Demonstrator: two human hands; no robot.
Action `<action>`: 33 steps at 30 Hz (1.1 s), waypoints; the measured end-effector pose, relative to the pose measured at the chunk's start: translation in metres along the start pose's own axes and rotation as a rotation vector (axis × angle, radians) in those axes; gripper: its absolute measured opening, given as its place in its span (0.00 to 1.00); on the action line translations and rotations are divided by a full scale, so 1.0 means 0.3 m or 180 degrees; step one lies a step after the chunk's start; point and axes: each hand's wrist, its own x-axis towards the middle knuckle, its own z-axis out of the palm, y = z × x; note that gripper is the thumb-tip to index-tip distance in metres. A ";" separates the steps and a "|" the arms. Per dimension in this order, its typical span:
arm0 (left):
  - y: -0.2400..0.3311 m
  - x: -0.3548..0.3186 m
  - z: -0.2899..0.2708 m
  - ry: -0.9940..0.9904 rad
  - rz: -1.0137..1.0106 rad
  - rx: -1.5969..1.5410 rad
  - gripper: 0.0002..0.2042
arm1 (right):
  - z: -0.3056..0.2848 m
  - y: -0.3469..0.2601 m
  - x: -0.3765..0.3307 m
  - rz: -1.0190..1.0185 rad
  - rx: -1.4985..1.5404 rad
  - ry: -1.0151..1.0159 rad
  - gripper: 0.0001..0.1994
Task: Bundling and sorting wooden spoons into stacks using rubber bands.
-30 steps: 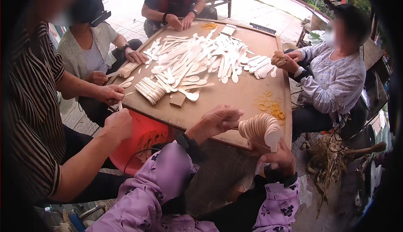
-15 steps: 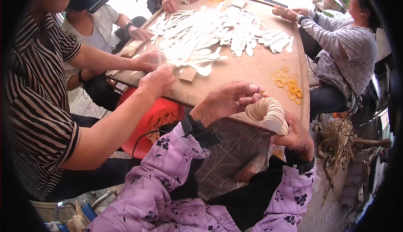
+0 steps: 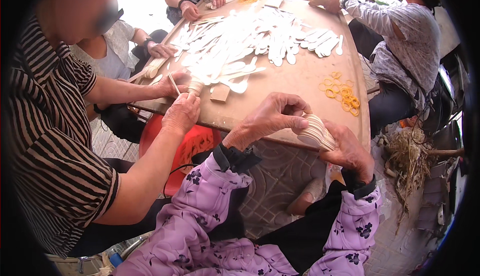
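Wooden spoon stack (image 3: 316, 132) gripped between your left hand (image 3: 272, 118) and right hand (image 3: 350, 148), fingers curled tight around it, at the near edge of the table (image 3: 300, 83)

Bench (image 3: 300, 83): loose pale wooden spoons (image 3: 240, 46) spread across far half; yellow rubber bands (image 3: 342, 93) near right edge. Red basket (image 3: 192, 146) beneath near edge.
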 end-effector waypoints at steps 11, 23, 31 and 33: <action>-0.037 0.007 0.062 0.0477 0.0382 0.0910 0.09 | 0.016 0.039 -0.012 -0.0208 -0.0568 0.0388 0.30; -0.065 0.007 0.126 0.0708 0.2064 0.3682 0.11 | 0.025 0.072 0.019 -0.0177 -0.1053 0.0612 0.31; -0.064 0.007 0.125 0.0784 0.2606 0.3637 0.14 | 0.008 0.066 0.010 -0.0126 -0.0849 0.0816 0.31; -0.057 0.009 0.135 0.0764 0.2670 0.3712 0.14 | 0.011 0.077 0.007 -0.0168 -0.0958 0.0899 0.31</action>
